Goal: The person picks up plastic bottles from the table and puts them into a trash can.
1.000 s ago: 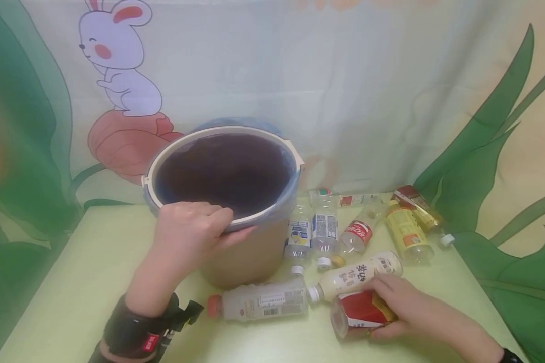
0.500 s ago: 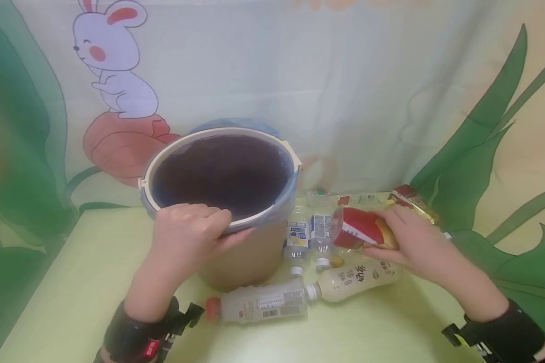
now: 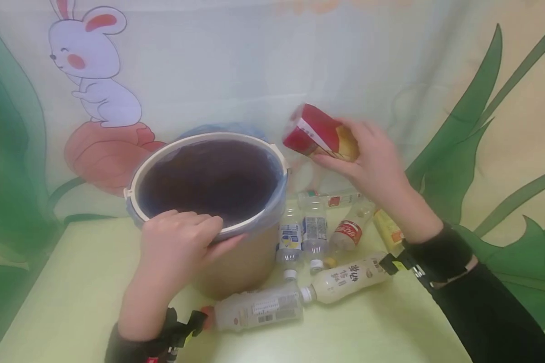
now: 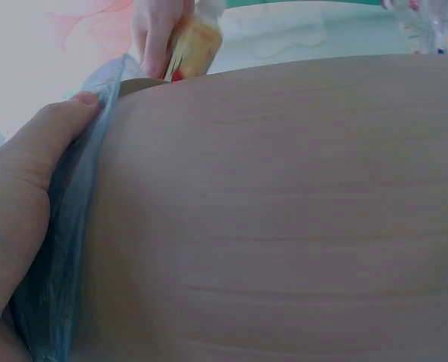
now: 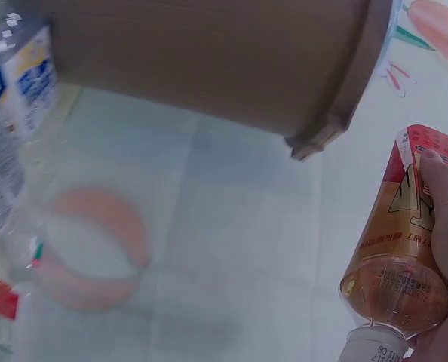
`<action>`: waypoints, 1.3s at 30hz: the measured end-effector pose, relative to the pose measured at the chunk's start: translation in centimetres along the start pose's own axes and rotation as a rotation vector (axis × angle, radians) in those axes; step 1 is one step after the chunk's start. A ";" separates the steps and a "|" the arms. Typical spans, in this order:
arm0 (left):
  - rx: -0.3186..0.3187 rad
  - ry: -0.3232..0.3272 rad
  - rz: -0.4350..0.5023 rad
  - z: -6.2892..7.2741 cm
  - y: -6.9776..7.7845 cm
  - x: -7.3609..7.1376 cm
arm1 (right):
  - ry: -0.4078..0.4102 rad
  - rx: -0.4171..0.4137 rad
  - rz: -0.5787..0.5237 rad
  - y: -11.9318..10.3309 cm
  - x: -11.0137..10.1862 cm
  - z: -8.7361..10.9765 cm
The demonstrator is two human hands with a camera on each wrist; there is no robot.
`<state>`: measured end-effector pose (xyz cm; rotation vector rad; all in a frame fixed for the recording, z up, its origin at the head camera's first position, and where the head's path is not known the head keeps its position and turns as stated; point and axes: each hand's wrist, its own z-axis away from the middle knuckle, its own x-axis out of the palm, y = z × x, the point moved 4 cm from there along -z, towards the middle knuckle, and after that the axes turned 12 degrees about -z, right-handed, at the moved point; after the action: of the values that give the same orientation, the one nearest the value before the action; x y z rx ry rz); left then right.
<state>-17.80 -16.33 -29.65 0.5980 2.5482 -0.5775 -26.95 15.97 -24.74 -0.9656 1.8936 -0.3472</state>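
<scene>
My left hand (image 3: 177, 247) grips the near rim of a beige bin (image 3: 240, 267), thumb outside, over its blue plastic liner (image 3: 278, 201). In the left wrist view, the thumb presses the liner (image 4: 73, 219) against the bin wall (image 4: 284, 188). Raised just right of the bin's opening, my right hand (image 3: 379, 156) holds a plastic bottle (image 3: 320, 133) with a red and gold label, its base tilted toward the bin. The right wrist view shows that bottle (image 5: 397, 226) with a white cap on the end away from the thumb. The bin's inside is too dark to make out.
Right of the bin lie clear bottles with blue labels (image 3: 315, 232), a red-label bottle (image 3: 348, 231) and a yellow-label bottle (image 3: 386, 229), partly behind my arm. In front lie a cream bottle (image 3: 351, 281) and a whitish red-capped bottle (image 3: 263, 308). A printed curtain (image 3: 218, 65) hangs behind.
My right hand has lifted the red and gold bottle off the table, up and left toward the bin's opening. The left hand keeps its grip on the rim. The head view has shifted slightly.
</scene>
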 end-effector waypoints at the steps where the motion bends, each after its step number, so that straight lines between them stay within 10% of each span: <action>1: -0.004 0.001 -0.004 0.1 0.0 -0.1 | -0.008 -0.001 -0.006 -0.7 0.4 -0.7; 17: -0.050 0.047 -0.047 1.2 -0.3 -1.2 | -0.160 -0.159 -0.283 -11.2 9.7 -6.6; 31: -0.035 0.082 -0.033 0.7 0.2 -0.5 | -0.430 -0.120 -0.174 -10.8 16.1 -6.5; 39: -0.041 0.095 -0.041 0.7 0.2 -0.6 | -0.653 -0.218 0.098 -10.3 18.1 -6.5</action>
<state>-17.02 -16.70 -29.98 0.5729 2.6597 -0.5209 -31.83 -5.19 -26.53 -0.9735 1.3824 0.2227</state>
